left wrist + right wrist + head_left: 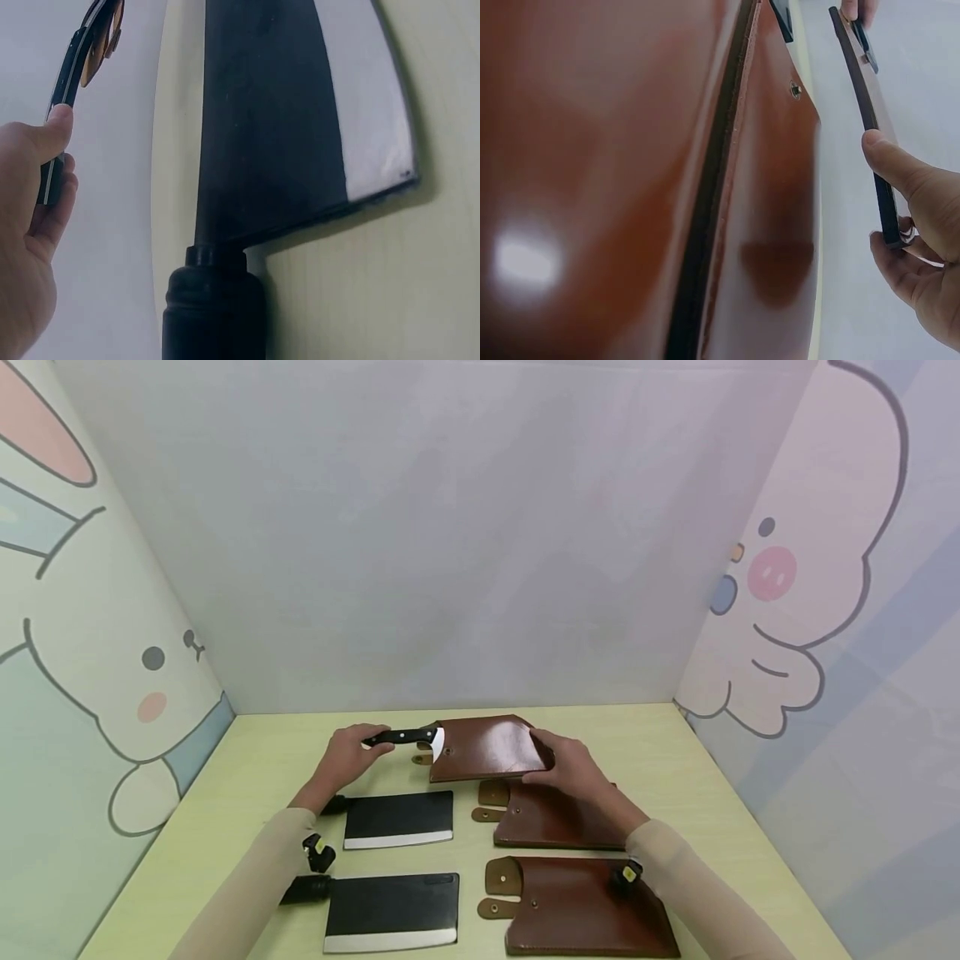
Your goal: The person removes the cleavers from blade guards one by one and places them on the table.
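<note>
In the head view my left hand (349,760) grips the black riveted handle of a knife (408,736). Its blade runs into a brown leather sheath (483,747), with only a bright strip of metal showing by the handle. At the sheath's far end my right hand (572,768) holds it between thumb and fingers, as the right wrist view also shows. The sheath is raised at the back of the table, its tan strap tabs (422,759) sticking out behind the handle. Below my left forearm lies a black-bladed cleaver (399,820), seen large in the left wrist view.
A second cleaver (392,913) lies nearer the front. Two more brown sheaths lie to the right, a middle one (551,818) partly behind my right arm and a front one (585,906), straps pointing left. Pale cartoon-printed walls enclose the wooden table (270,743).
</note>
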{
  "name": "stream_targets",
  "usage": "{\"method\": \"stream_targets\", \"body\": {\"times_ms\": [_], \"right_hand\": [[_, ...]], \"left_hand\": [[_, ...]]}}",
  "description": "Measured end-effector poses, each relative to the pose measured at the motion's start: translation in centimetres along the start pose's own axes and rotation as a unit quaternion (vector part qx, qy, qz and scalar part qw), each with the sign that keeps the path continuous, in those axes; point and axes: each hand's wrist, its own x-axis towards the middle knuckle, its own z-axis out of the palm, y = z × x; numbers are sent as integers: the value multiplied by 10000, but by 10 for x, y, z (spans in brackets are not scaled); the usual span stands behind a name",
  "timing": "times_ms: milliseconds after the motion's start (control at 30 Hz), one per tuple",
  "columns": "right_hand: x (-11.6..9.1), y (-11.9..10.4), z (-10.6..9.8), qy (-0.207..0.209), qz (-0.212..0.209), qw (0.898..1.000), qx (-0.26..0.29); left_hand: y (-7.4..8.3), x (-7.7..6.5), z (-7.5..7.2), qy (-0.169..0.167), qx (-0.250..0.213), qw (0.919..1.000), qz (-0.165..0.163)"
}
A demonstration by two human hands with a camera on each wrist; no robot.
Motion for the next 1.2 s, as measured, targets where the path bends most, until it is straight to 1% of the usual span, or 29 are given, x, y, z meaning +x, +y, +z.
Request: {"method": "stream_targets", "body": {"times_ms": [267,400,633,867,1067,1200], "right_hand": [[-5,-3,1,55,1,10000,-31],[-6,-6,1,39,-36,10000,-24],[-6,-3,4,-23,-83,9999,-135],[-9,-4,4,88,-176,9997,-161],[-11,-5,0,142,-127,9996,-205],[-12,-4,-1,187,-158,9994,-224]], "left_hand": [[1,-2,-1,67,-178,9997,150],[1,-3,-1,42,-170,9998,103],[1,-3,-1,8,-125,9999,7],[-1,-4,-1,77,-165,9998,26],[-4,-6,-1,140,-308,9994,80],[-5,-7,-2,136,-341,9993,57]]}}
